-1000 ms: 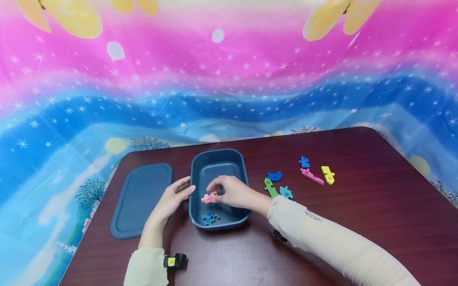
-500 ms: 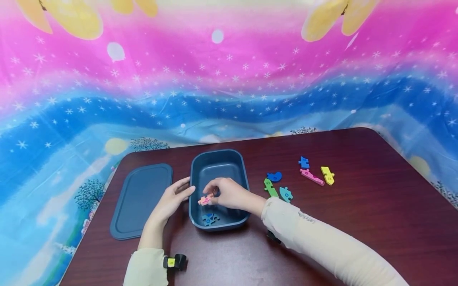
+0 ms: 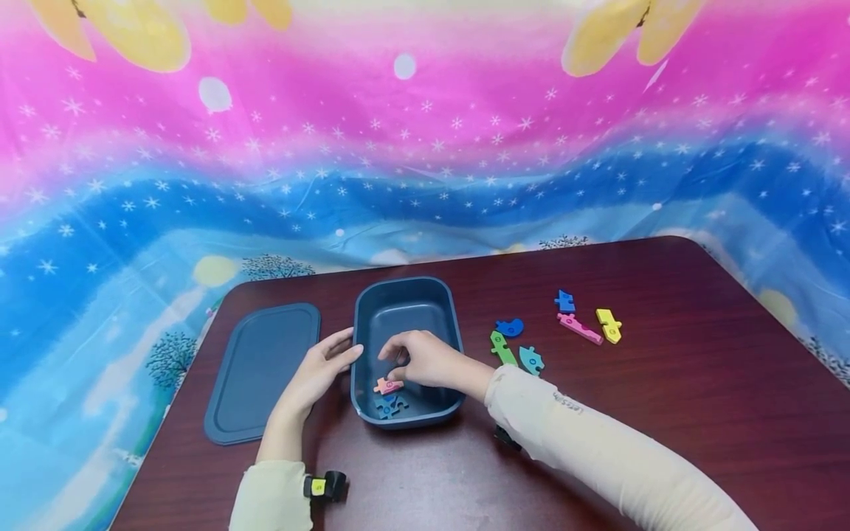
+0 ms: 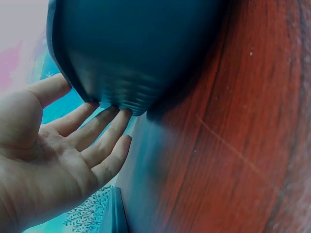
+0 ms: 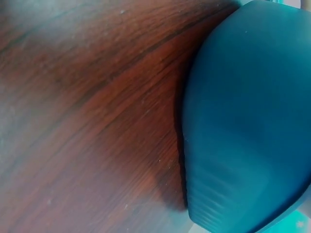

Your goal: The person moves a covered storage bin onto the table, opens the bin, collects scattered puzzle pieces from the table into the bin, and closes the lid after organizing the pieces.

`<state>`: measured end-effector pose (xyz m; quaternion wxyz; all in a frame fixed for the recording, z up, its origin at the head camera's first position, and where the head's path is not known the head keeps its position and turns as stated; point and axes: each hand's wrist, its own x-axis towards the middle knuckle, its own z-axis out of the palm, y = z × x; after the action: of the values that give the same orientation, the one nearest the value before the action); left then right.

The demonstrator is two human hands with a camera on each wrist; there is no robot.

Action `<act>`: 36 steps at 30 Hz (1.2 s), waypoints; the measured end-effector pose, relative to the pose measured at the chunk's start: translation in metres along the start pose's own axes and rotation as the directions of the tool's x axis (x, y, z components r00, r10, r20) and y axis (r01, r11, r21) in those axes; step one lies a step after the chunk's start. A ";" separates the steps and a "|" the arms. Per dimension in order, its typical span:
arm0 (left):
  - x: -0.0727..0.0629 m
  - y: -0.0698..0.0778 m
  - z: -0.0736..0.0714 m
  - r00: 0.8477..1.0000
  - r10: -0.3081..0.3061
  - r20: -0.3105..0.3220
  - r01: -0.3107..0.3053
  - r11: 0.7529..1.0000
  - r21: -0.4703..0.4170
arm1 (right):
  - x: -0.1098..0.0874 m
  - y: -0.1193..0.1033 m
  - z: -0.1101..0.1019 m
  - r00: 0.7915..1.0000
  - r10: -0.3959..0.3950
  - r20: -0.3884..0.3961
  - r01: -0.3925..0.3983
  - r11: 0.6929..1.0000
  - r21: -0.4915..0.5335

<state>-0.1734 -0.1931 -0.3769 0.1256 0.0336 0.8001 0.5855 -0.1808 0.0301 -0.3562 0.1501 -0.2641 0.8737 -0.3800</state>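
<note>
In the head view, my right hand (image 3: pixel 428 359) hovers inside the dark blue-grey box (image 3: pixel 406 287), thumb and fingertips apart with nothing between them. Just below its fingertips lies an orange-and-pink puzzle piece (image 3: pixel 388 386) on the box floor. Blue and teal puzzle pieces (image 3: pixel 390 407) lie nearer the box's front wall. My left hand (image 3: pixel 325 369) touches the box's left side, thumb at the rim. The left wrist view shows that hand's (image 4: pixel 63 145) fingers extended, their tips against the ribbed outer wall of the box (image 4: pixel 131 53). Only the box's outside (image 5: pixel 248 121) fills the right wrist view; the right fingers are hidden there.
The flat box lid (image 3: pixel 265 372) lies left of the box on the dark wooden table (image 3: pixel 664 413). To the box's right are several loose puzzle pieces, among them a green one (image 3: pixel 502 348), a pink one (image 3: pixel 580 329) and a yellow one (image 3: pixel 609 325). A patterned cloth (image 3: pixel 425 147) hangs behind.
My right hand has let go of the orange-and-pink puzzle piece, which now lies on the box floor. Before that, the hand shifted slightly left with it. The left hand has stayed at the box.
</note>
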 end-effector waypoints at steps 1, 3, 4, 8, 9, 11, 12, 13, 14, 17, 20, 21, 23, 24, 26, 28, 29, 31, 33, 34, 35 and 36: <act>0.000 0.000 0.000 1.000 0.001 0.000 -0.001 1.000 0.002 | 0.000 0.001 0.000 1.000 0.002 0.001 -0.002 1.000 0.001; 0.000 -0.001 0.000 1.000 0.001 0.000 -0.001 1.000 0.006 | -0.001 0.001 -0.001 1.000 0.006 0.001 -0.006 1.000 0.006; 0.000 -0.001 0.000 1.000 0.000 0.000 0.000 1.000 0.008 | -0.001 0.001 -0.002 1.000 0.007 0.001 -0.007 1.000 0.010; 0.002 -0.004 0.000 1.000 -0.004 -0.001 0.004 1.000 0.020 | -0.002 0.000 -0.003 1.000 -0.004 -0.003 0.004 1.000 0.025; 0.002 -0.004 0.000 1.000 -0.007 -0.002 0.007 1.000 0.021 | -0.003 -0.001 -0.004 1.000 -0.011 -0.004 0.011 1.000 0.026; 0.003 -0.005 0.000 1.000 -0.014 -0.004 0.014 1.000 0.021 | -0.004 -0.002 -0.004 1.000 -0.023 -0.007 0.023 0.999 0.025; 0.003 -0.005 0.000 1.000 -0.014 -0.003 0.014 1.000 0.024 | -0.004 -0.002 -0.005 1.000 -0.028 -0.009 0.028 0.999 0.025; 0.003 -0.005 0.000 1.000 -0.015 -0.001 0.015 1.000 0.027 | -0.005 -0.003 -0.006 0.999 -0.031 -0.012 0.032 0.999 0.027; 0.003 -0.005 0.000 1.000 -0.019 -0.003 0.019 0.999 0.027 | -0.006 -0.004 -0.007 0.999 -0.036 -0.014 0.036 0.999 0.029; 0.003 -0.006 0.000 1.000 -0.024 -0.002 0.024 0.999 0.022 | -0.010 -0.006 -0.009 0.998 -0.060 -0.030 0.061 0.997 0.044; 0.003 -0.006 0.000 1.000 -0.021 0.001 0.021 1.000 0.011 | -0.015 -0.007 -0.013 0.995 -0.088 -0.053 0.092 0.994 0.060; 0.003 -0.006 0.000 1.000 -0.017 0.003 0.017 1.000 0.008 | -0.017 -0.007 -0.014 0.994 -0.094 -0.062 0.098 0.993 0.064; 0.003 -0.005 0.000 1.000 -0.010 0.007 0.010 1.000 0.008 | -0.020 -0.008 -0.017 0.992 -0.095 -0.078 0.100 0.993 0.068; 0.003 -0.005 0.000 1.000 -0.008 0.007 0.008 1.000 0.010 | -0.021 -0.009 -0.018 0.992 -0.093 -0.086 0.100 0.992 0.073; 0.003 -0.005 0.000 1.000 -0.008 0.002 0.008 1.000 0.012 | -0.024 -0.009 -0.020 0.991 -0.091 -0.102 0.099 0.992 0.078; 0.004 -0.004 0.000 1.000 -0.011 0.002 0.011 1.000 0.009 | -0.027 -0.009 -0.022 0.989 -0.090 -0.120 0.100 0.992 0.083; 0.004 -0.004 0.000 1.000 -0.013 0.002 0.013 1.000 0.008 | -0.029 -0.009 -0.024 0.988 -0.088 -0.129 0.100 0.991 0.086; 0.005 -0.003 0.000 1.000 -0.017 -0.001 0.017 1.000 0.006 | -0.033 -0.009 -0.025 0.985 -0.087 -0.146 0.101 0.991 0.090; 0.005 -0.003 0.000 1.000 -0.022 -0.002 0.022 1.000 0.006 | -0.037 -0.010 -0.028 0.983 -0.085 -0.162 0.101 0.991 0.093; 0.005 -0.002 0.000 1.000 -0.023 -0.003 0.023 1.000 0.007 | -0.039 -0.009 -0.028 0.981 -0.086 -0.171 0.103 0.990 0.094; 0.005 -0.002 0.001 1.000 -0.024 -0.003 0.024 1.000 0.008 | -0.041 -0.008 -0.029 0.979 -0.088 -0.182 0.107 0.990 0.094; 0.005 -0.002 0.001 1.000 -0.024 -0.004 0.024 1.000 0.009 | -0.043 -0.008 -0.029 0.977 -0.089 -0.192 0.109 0.990 0.093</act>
<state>-0.1776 -0.1922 -0.3800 0.1311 0.0234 0.8035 0.5803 -0.1567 0.0674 -0.3281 0.0613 -0.2623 0.8489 -0.4547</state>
